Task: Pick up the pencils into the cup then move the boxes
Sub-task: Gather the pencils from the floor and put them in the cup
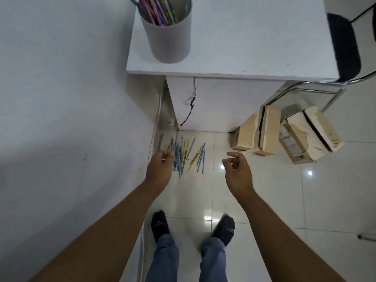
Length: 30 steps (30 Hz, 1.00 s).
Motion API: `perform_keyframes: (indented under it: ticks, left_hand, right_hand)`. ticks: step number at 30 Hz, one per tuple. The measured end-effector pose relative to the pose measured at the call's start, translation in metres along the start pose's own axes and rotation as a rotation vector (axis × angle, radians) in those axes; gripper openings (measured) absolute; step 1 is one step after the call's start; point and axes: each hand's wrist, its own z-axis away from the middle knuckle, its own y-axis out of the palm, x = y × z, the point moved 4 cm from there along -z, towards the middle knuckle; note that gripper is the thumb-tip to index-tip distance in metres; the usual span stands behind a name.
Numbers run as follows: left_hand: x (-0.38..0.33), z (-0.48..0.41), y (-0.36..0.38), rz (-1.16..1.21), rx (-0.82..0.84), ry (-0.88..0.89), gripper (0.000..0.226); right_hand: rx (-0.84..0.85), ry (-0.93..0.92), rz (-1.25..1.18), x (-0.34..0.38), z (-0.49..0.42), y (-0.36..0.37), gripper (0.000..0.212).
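Observation:
Several coloured pencils lie scattered on the white floor tiles by the wall, in front of the desk's base. A grey cup stands on the white desk's near left corner and holds several pencils. Two cardboard boxes rest on the floor at the right: one against the desk's base, the other under the chair. My left hand hovers over the left end of the pencils, fingers loosely curled, holding nothing. My right hand hangs to the right of the pencils, fingers apart and empty.
The white desk fills the upper middle, with a wall close on the left. A black chair with chrome legs stands at the upper right. My socked feet stand on glossy tiles below the hands. A dark cable hangs on the desk's front.

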Motion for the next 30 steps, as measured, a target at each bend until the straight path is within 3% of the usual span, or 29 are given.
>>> perform_keyframes:
  ticks: [4, 11, 18, 21, 27, 30]
  left_hand:
    - [0.032, -0.037, 0.024, -0.027, -0.004, -0.008, 0.022]
    - [0.147, -0.147, 0.096, -0.026, -0.039, 0.041, 0.021]
    - [0.249, -0.246, 0.157, -0.108, -0.062, 0.206, 0.023]
    - [0.290, -0.285, 0.178, -0.184, -0.024, 0.272, 0.013]
    - [0.325, -0.347, 0.216, -0.165, 0.045, 0.361, 0.000]
    - [0.316, -0.365, 0.235, -0.207, 0.119, 0.480, 0.005]
  right_hand:
    - [0.009, 0.002, 0.020, -0.039, -0.034, 0.030, 0.023]
    - [0.028, -0.054, 0.024, -0.159, -0.128, 0.112, 0.020]
    - [0.067, -0.129, 0.055, -0.259, -0.210, 0.163, 0.018]
    - [0.063, -0.163, 0.079, -0.294, -0.248, 0.174, 0.017]
    - [0.091, -0.164, 0.127, -0.328, -0.308, 0.188, 0.017]
    - [0.131, -0.158, 0.189, -0.340, -0.333, 0.191, 0.015]
